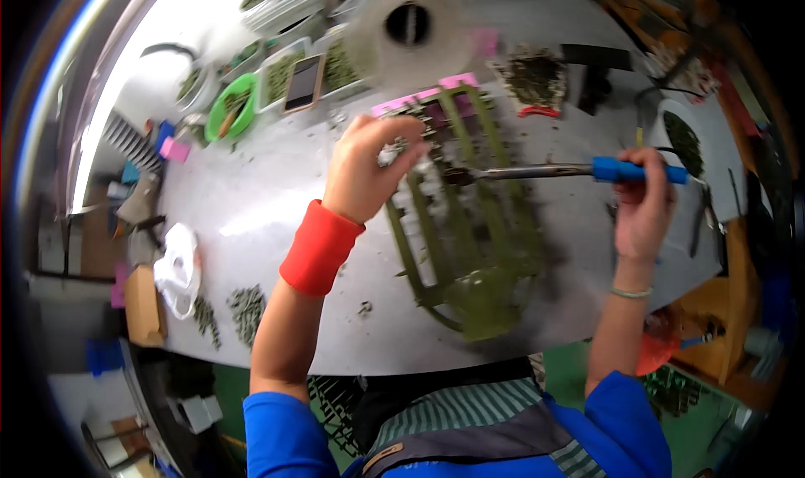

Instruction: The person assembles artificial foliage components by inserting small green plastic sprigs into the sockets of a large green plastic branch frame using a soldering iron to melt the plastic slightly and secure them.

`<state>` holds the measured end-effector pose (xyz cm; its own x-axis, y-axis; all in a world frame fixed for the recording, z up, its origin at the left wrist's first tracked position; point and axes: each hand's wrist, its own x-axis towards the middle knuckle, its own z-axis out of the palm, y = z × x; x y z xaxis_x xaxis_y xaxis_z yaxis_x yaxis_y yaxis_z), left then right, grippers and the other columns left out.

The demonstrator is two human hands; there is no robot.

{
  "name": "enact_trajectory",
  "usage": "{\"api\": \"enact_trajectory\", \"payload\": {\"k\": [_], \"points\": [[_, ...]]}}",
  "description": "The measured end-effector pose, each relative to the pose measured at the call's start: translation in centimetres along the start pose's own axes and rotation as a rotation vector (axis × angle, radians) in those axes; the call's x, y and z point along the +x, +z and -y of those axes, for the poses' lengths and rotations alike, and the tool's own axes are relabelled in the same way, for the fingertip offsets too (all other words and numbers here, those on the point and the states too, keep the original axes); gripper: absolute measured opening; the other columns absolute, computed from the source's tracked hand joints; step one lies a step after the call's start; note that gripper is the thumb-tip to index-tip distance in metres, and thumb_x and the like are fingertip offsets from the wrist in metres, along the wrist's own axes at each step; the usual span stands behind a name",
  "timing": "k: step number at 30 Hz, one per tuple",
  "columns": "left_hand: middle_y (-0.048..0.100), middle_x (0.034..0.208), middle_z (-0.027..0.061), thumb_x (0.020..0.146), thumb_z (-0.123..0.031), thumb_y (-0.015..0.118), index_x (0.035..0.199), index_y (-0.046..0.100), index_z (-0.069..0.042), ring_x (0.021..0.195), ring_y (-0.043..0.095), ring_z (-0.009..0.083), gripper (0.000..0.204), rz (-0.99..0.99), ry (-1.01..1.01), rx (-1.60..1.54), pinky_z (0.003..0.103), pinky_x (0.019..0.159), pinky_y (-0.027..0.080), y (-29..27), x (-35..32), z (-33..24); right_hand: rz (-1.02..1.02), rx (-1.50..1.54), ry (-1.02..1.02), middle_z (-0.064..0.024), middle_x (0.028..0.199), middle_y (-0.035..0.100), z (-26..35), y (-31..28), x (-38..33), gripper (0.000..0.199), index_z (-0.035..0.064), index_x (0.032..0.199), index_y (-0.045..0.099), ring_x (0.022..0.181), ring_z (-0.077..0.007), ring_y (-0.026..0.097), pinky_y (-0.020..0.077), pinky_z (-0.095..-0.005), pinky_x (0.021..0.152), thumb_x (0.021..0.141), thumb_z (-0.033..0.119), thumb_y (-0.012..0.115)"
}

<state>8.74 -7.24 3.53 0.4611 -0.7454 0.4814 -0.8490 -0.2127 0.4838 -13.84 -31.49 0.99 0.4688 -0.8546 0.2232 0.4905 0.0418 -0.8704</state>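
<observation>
Two hands up | L hand (369, 168) fingers pinch green frame (465, 226) | R hand (644, 205) fingers grip blue-handled tool (570, 172)

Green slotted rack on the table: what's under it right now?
The green slotted rack lies flat on the grey table; bare tabletop shows through its slots. Anything beneath its solid bars is hidden.

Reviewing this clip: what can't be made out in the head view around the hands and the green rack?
- What the left hand pinches: fingers curl over it, and motion blur smears it.
- Tip of the blue-handled tool in the right hand: blurred where it meets the green rack.
- Small green pieces on the table: too small to identify.
- Phone screen: too small, blurred.
</observation>
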Motion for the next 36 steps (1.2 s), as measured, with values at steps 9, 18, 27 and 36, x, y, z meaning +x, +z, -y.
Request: {"api": "enact_trajectory", "payload": {"k": [9,18,27,36], "points": [[0.065,0.089,0.0090,0.076,-0.002,0.067,0.091,0.067,-0.006,0.085,0.061,0.0290,0.016,0.288,-0.417,0.321,0.037,0.075,0.050,-9.2,-15.1,6.9,0.016,-0.041,0.021,-0.0053,0.086,0.061,1.0,0.4,-0.8,0.021,0.0066,0.084,0.060,0.069,-0.0070,0.052,0.0393,-0.0202,0.057,0.093,0.025,0.058],[0.060,0.098,0.0092,0.073,0.004,0.060,0.111,0.061,-0.007,0.089,0.057,0.0293,0.039,0.205,-0.271,0.604,0.037,0.077,0.050,-6.3,-18.8,6.7,0.056,-0.047,0.028,-0.0050,0.089,0.061,1.6,1.0,-1.4,0.020,0.0066,0.085,0.060,0.070,-0.0065,0.051,0.0400,-0.0202,0.059,0.093,0.025,0.058],[0.067,0.087,0.0113,0.081,-0.001,0.065,0.103,0.065,-0.007,0.074,0.066,0.0259,0.023,-0.059,-0.429,0.334,0.033,0.064,0.053,-6.1,-15.8,6.0,0.059,-0.022,0.031,-0.0066,0.087,0.061,2.1,1.2,-2.0,0.016,0.0056,0.085,0.060,0.070,-0.0086,0.053,0.0416,-0.0219,0.058,0.093,0.020,0.059],[0.067,0.091,0.0043,0.083,0.001,0.068,0.102,0.065,-0.002,0.083,0.065,0.0103,0.019,-0.002,-0.320,-0.344,0.024,0.073,0.053,-0.3,-3.8,-4.2,0.046,0.004,0.018,-0.0080,0.084,0.064,1.4,0.2,-1.4,0.017,0.0043,0.084,0.061,0.073,-0.0120,0.058,0.0431,-0.0243,0.057,0.092,0.019,0.061]]}}
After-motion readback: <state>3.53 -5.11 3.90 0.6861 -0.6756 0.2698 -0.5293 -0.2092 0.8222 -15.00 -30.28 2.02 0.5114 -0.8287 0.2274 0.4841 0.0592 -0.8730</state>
